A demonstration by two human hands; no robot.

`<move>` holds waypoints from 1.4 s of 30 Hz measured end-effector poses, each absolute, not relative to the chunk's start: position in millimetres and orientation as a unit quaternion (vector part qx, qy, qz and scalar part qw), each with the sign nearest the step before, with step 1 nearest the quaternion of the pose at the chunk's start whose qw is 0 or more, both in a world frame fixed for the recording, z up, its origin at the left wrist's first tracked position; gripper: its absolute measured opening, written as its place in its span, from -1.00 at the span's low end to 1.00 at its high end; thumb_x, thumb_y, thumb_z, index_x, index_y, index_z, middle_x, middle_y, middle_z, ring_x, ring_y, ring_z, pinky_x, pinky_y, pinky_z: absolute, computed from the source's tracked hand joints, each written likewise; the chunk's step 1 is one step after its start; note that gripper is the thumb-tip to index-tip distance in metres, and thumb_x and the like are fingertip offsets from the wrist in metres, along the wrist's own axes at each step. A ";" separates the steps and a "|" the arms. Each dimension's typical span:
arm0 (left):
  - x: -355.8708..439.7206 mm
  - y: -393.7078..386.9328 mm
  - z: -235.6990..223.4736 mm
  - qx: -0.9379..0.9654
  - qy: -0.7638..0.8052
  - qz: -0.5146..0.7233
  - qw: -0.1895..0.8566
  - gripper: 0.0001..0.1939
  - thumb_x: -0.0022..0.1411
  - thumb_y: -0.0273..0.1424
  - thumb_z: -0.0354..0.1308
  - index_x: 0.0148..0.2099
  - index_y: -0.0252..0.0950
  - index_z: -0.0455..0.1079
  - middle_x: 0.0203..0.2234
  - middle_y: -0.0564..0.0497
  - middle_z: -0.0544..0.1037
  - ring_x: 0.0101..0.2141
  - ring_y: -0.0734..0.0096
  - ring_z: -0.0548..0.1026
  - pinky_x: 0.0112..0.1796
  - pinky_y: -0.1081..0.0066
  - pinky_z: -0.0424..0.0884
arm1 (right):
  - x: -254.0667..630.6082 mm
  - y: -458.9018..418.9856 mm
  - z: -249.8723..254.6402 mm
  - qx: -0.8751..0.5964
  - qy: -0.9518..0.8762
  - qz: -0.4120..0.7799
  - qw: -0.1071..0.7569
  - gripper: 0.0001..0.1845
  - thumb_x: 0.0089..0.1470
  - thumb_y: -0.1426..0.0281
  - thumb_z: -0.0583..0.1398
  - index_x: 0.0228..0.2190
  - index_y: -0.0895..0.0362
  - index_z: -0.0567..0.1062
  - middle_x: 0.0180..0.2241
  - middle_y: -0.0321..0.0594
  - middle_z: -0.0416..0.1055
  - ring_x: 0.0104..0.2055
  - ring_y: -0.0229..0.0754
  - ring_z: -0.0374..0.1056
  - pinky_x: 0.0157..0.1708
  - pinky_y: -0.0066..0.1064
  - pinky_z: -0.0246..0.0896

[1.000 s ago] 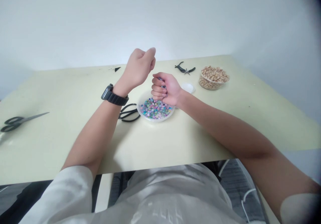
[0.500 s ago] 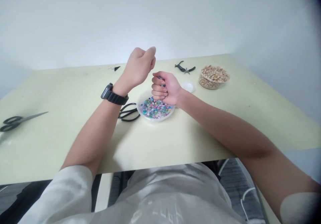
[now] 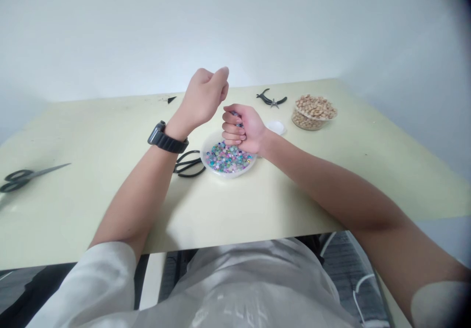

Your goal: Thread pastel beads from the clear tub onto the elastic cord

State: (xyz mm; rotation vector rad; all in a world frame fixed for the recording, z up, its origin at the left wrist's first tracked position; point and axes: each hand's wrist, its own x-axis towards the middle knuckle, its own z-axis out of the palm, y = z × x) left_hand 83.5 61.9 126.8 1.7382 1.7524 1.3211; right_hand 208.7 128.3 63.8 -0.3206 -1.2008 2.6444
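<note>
A white bowl [image 3: 210,146] full of small coloured beads [image 3: 228,159] sits in the middle of the pale table. My right hand [image 3: 245,129] hovers just above it, fingers curled in a fist round several beads. My left hand [image 3: 204,95], a black watch [image 3: 166,140] on its wrist, is raised above and left of the bowl with thumb and fingers pinched together; what it pinches is too thin to make out.
Black scissors [image 3: 188,164] lie left of the bowl. Another pair of scissors [image 3: 27,176] rests near the table's left edge. Small pliers [image 3: 271,100], a white lid [image 3: 276,127] and a tub of tan beads [image 3: 314,112] stand at the back right.
</note>
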 end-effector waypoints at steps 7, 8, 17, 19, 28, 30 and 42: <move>83.1 62.4 126.1 0.614 0.601 0.480 0.176 -0.46 0.35 -0.23 -0.04 -0.69 -0.19 0.00 -0.73 0.04 0.03 -0.56 0.43 0.02 -0.44 0.24 0.00 | 208.8 127.0 64.8 -0.133 -0.409 0.895 0.119 -0.52 0.28 0.32 0.00 -0.56 0.07 -0.18 -0.77 -0.44 -0.24 -0.70 -0.36 -0.32 -0.71 -0.48 -0.34; 83.3 62.3 126.1 0.612 0.604 0.479 0.175 -0.46 0.34 -0.23 -0.04 -0.69 -0.19 0.00 -0.73 0.04 0.03 -0.56 0.42 0.02 -0.45 0.24 -0.01 | 208.9 127.0 65.0 -0.132 -0.409 0.895 0.120 -0.52 0.28 0.32 0.01 -0.56 0.07 -0.18 -0.77 -0.44 -0.24 -0.70 -0.35 -0.32 -0.71 -0.48 -0.34; 82.5 63.5 123.8 0.618 0.611 0.463 0.173 -0.48 0.33 -0.16 -0.06 -0.65 -0.20 -0.02 -0.72 0.03 0.03 -0.51 0.39 0.02 -0.43 0.24 -0.02 | 209.5 126.0 66.7 -0.142 -0.413 0.892 0.119 -0.52 0.29 0.32 0.00 -0.56 0.07 -0.17 -0.76 -0.44 -0.24 -0.70 -0.35 -0.33 -0.71 -0.48 -0.34; 83.1 63.3 124.5 0.611 0.617 0.464 0.175 -0.48 0.32 -0.16 -0.05 -0.65 -0.20 -0.02 -0.72 0.02 0.03 -0.51 0.38 0.02 -0.44 0.22 -0.03 | 209.7 126.1 66.3 -0.136 -0.414 0.892 0.123 -0.52 0.28 0.33 0.01 -0.56 0.07 -0.17 -0.76 -0.44 -0.23 -0.70 -0.35 -0.32 -0.71 -0.48 -0.32; 82.4 62.8 124.0 0.619 0.610 0.463 0.172 -0.50 0.32 -0.14 -0.07 -0.63 -0.19 -0.02 -0.70 0.02 0.01 -0.48 0.38 0.02 -0.41 0.26 -0.01 | 209.9 125.6 66.5 -0.139 -0.419 0.889 0.121 -0.50 0.29 0.31 0.00 -0.57 0.08 -0.17 -0.76 -0.42 -0.23 -0.68 -0.34 -0.32 -0.70 -0.48 -0.29; 82.0 63.2 123.9 0.616 0.614 0.462 0.173 -0.49 0.31 -0.13 -0.07 -0.64 -0.18 -0.03 -0.70 0.02 0.02 -0.48 0.37 0.02 -0.42 0.25 -0.02 | 209.9 125.1 67.0 -0.142 -0.424 0.886 0.121 -0.50 0.29 0.31 0.01 -0.57 0.07 -0.17 -0.76 -0.42 -0.22 -0.68 -0.35 -0.31 -0.70 -0.48 -0.28; 83.6 63.1 126.9 0.603 0.632 0.457 0.167 -0.49 0.35 -0.19 -0.06 -0.63 -0.21 0.00 -0.71 0.02 0.04 -0.53 0.40 0.05 -0.44 0.25 0.00 | 208.5 121.1 67.9 -0.139 -0.459 0.868 0.127 -0.49 0.33 0.32 -0.05 -0.61 0.07 -0.16 -0.77 -0.40 -0.24 -0.69 -0.34 -0.31 -0.69 -0.46 -0.26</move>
